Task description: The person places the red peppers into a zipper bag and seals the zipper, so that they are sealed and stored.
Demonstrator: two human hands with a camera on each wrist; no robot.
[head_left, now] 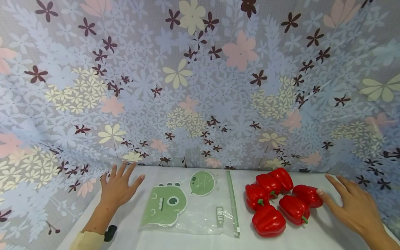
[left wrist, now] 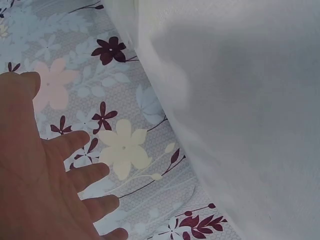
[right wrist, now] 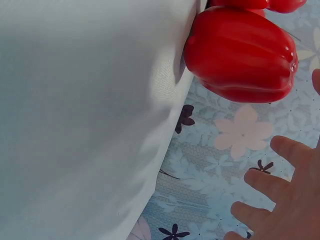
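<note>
My left hand [head_left: 118, 187] is spread over the left side of the white table, fingers straight and holding nothing. To its right lies a clear zip bag [head_left: 203, 211] with a green dinosaur print, flat and with its green slider strip [head_left: 232, 205] on the right. Several red bell peppers [head_left: 268, 221] with green stems sit in a cluster right of the bag. Beside the rightmost bell pepper [head_left: 307, 196], my right hand [head_left: 356, 205] is extended with its fingers apart. In the right wrist view a bell pepper [right wrist: 240, 55] is near that hand, a gap between them.
A floral cloth [head_left: 200, 86] hangs behind the white table [head_left: 175, 241] and down its sides. A black band [head_left: 110, 233] is on my left wrist by a pale yellow sleeve [head_left: 87, 241].
</note>
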